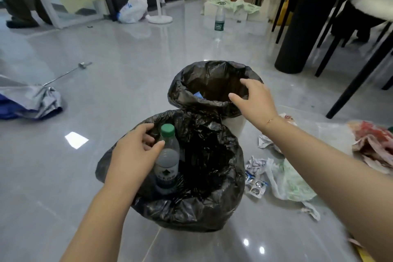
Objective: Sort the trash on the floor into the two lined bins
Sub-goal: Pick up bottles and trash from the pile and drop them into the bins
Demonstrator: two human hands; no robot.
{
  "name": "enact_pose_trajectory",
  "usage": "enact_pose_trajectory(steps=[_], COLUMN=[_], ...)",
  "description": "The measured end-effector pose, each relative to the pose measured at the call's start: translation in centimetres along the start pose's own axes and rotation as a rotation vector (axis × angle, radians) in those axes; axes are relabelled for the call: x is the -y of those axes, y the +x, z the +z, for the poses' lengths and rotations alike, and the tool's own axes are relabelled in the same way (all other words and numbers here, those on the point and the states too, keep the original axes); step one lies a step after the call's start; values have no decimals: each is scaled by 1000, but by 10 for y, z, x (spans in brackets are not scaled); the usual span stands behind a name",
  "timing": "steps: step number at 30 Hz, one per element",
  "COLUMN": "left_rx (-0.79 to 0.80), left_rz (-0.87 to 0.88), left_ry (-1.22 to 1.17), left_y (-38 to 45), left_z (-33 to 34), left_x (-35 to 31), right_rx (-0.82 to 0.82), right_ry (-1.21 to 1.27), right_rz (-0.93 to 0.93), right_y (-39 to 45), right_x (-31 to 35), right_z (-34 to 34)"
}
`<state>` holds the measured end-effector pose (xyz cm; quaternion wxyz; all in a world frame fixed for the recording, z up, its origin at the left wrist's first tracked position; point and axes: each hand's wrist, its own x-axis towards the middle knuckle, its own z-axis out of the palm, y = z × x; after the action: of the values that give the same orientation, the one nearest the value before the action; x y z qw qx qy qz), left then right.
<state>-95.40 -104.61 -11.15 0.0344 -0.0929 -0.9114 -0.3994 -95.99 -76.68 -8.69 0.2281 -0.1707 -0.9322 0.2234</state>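
Two bins lined with black bags stand on the grey floor, the near bin (191, 215) in front of the far bin (182, 100). A clear plastic bottle (167, 161) with a green cap stands upright inside the near bin. My left hand (134, 155) hovers over that bin's left rim with loosely curled fingers; its thumb touches the bottle's shoulder and no finger wraps it. My right hand (255, 100) is spread over the far bin's right rim, holding nothing. Something blue lies inside the far bin. Crumpled paper (255, 178), a thin plastic bag (289, 183) and red wrappers (372, 144) lie on the floor at the right.
Another bottle (219, 19) stands far back on the floor. A folded grey umbrella (32, 98) lies at the left. A black table leg (297, 27) and chair legs stand at the right. A white fan base (159, 19), a white bag and boxes are at the back.
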Motion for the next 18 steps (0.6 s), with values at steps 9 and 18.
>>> enact_pose_trajectory(steps=[9,18], left_rx=[-12,390], left_rz=[157,509], left_ry=[-134,-72], left_y=[-42,-100], left_z=[10,94], left_x=[-46,-112], right_rx=[103,213], right_ry=[256,334], right_rz=[-94,232], right_y=[-101,-171], right_x=[-7,-94], right_z=[-34,-75])
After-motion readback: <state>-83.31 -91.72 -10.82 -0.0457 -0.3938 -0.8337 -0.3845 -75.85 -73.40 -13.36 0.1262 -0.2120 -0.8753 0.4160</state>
